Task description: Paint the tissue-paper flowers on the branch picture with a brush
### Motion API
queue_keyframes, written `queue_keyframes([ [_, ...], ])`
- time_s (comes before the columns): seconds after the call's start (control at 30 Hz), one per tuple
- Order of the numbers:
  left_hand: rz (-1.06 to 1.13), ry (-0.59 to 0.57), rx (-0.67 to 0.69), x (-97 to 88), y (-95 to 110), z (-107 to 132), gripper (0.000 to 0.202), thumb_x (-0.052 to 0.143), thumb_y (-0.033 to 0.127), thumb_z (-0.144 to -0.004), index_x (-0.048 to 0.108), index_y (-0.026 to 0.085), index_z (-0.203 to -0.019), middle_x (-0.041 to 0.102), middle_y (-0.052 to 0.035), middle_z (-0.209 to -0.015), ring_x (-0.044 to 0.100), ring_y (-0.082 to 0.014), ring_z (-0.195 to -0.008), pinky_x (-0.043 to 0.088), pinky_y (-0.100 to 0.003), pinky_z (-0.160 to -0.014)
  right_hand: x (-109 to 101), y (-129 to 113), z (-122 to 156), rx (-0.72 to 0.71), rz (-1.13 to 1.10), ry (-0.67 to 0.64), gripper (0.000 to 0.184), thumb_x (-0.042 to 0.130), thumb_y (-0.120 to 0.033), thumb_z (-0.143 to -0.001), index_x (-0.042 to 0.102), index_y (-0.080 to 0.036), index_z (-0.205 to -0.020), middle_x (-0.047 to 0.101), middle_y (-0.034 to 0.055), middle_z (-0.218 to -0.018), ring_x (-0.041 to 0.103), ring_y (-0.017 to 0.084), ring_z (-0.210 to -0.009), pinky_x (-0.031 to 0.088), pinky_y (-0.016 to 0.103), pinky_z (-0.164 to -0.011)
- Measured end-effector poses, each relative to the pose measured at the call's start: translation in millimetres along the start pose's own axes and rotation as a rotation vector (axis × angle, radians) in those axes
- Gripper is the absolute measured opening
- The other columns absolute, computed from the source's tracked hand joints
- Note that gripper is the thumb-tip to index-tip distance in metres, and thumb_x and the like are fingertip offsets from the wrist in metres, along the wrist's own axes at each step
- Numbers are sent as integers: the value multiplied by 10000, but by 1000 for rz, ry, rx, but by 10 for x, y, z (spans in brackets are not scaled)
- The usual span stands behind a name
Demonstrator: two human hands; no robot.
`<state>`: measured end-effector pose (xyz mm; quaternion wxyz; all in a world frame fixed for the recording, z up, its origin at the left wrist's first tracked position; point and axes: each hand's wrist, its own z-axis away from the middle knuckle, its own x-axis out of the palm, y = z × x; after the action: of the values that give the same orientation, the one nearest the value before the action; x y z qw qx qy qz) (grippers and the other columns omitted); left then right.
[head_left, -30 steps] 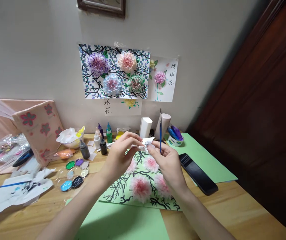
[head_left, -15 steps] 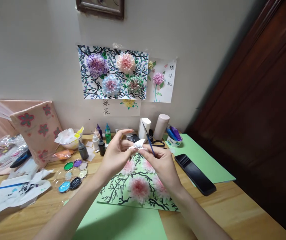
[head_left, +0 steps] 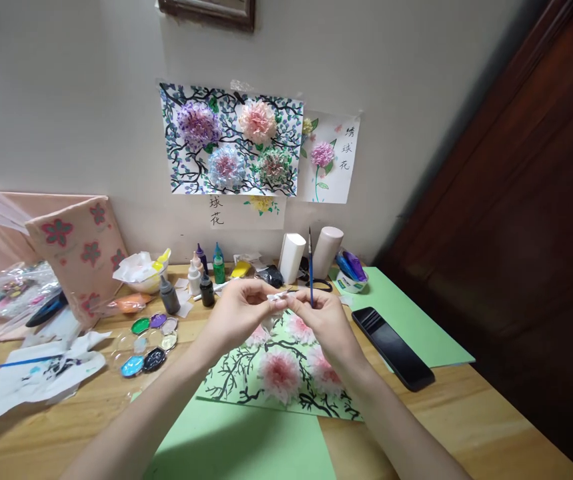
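Note:
Over the middle of the table, my left hand [head_left: 239, 313] pinches a small crumpled piece of white tissue [head_left: 278, 297] between thumb and fingers. My right hand [head_left: 326, 327] grips the same tissue from the other side, fingertips close to the left ones. A blue-handled paintbrush [head_left: 311, 263] also stands nearly upright between the right fingers, bristles up. Beneath both hands lies a green sheet with painted black branches [head_left: 226, 383]. Fluffy pink paper flowers [head_left: 279, 375] sit on it, some partly hidden by my hands.
To the left are a paint palette [head_left: 139, 343], paint bottles [head_left: 169, 295], a bowl [head_left: 143, 270] and a stained tissue [head_left: 61, 370] with a brush. A phone [head_left: 391, 347] lies at right near another green sheet [head_left: 406, 313]. Flower pictures [head_left: 231, 140] hang on the wall.
My left fingers have curled in from a spread pose, and the tissue now shows less between the fingertips. The paintbrush has swung from a leftward lean to nearly upright.

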<state>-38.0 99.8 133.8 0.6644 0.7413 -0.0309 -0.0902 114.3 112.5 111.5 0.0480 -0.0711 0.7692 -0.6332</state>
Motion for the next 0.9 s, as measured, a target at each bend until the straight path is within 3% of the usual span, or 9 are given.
queue_keyframes([
  [0.13, -74, 169, 109, -244, 117, 36, 242, 739, 353, -652, 702, 122, -717, 686, -68, -633, 605, -133, -537, 473, -227, -488, -41, -27, -27, 80, 19, -1, 312, 696, -455, -687, 747, -176, -818, 329, -64, -459, 298, 80, -490, 288, 243, -511],
  [0.2, -153, 338, 194, -552, 196, 86, 235, 721, 357, -676, 722, 134, -751, 710, -70, -671, 627, -138, -572, 479, -218, -505, -54, -29, -30, 107, 70, 10, 407, 687, -509, -677, 747, -164, -883, 275, -71, -473, 207, 70, -483, 203, 246, -478],
  [0.3, -384, 743, 295, -1195, 237, 146, 295, 691, 379, -721, 731, 135, -880, 739, -87, -859, 673, -178, -752, 517, -233, -624, -49, -10, -16, 169, 154, -59, 518, 647, -573, -696, 721, -151, -987, 219, -72, -516, 165, 72, -501, 125, 258, -492],
  [0.4, -723, 887, 93, -1832, 125, 105, 280, 603, 313, -813, 705, 103, -967, 725, -103, -950, 668, -211, -860, 520, -264, -705, -22, 42, 5, 246, 208, -160, 596, 598, -618, -720, 687, -131, -1050, 174, -72, -554, 154, 77, -514, 89, 269, -518],
  [0.5, -831, 854, -35, -2250, -102, -33, 225, 614, 279, -828, 684, 86, -920, 696, -104, -935, 648, -210, -858, 515, -318, -778, 8, 137, 19, 305, 241, -273, 641, 549, -656, -733, 677, -119, -1059, 150, -74, -562, 138, 81, -516, 82, 272, -530],
  [0.6, -912, 801, -132, -2446, -345, -177, 302, 548, 327, -887, 565, 156, -1136, 583, -84, -1142, 592, -202, -976, 517, -388, -817, 41, 229, 38, 359, 286, -312, 678, 543, -679, -715, 679, -107, -1053, 148, -76, -558, 137, 82, -508, 92, 265, -522],
  [0.7, -965, 775, -171, -2528, -515, -274, 332, 553, 322, -885, 538, 164, -1176, 560, -93, -1176, 579, -212, -1012, 510, -404, -833, 98, 242, 85, 378, 324, -274, 671, 553, -673, -706, 679, -124, -1069, 211, -65, -543, 195, 89, -496, 141, 247, -489],
  [0.83, -985, 737, -84, -2510, -551, -310, 344, 548, 331, -887, 533, 156, -1183, 559, -94, -1184, 579, -212, -1006, 509, -424, -837, 229, 146, 174, 372, 351, -194, 543, 612, -586, -687, 693, -202, -1062, 519, 39, -682, 484, 172, -671, 393, 261, -566],
  [0.9, -957, 729, 17, -2393, -475, -271, 311, 532, 302, -895, 543, 144, -1162, 554, -105, -1192, 558, -224, -1052, 483, -437, -883, 308, 106, 226, 405, 337, -144, 518, 625, -527, -676, 684, -210, -1082, 580, 57, -753, 537, 199, -764, 452, 276, -653],
])
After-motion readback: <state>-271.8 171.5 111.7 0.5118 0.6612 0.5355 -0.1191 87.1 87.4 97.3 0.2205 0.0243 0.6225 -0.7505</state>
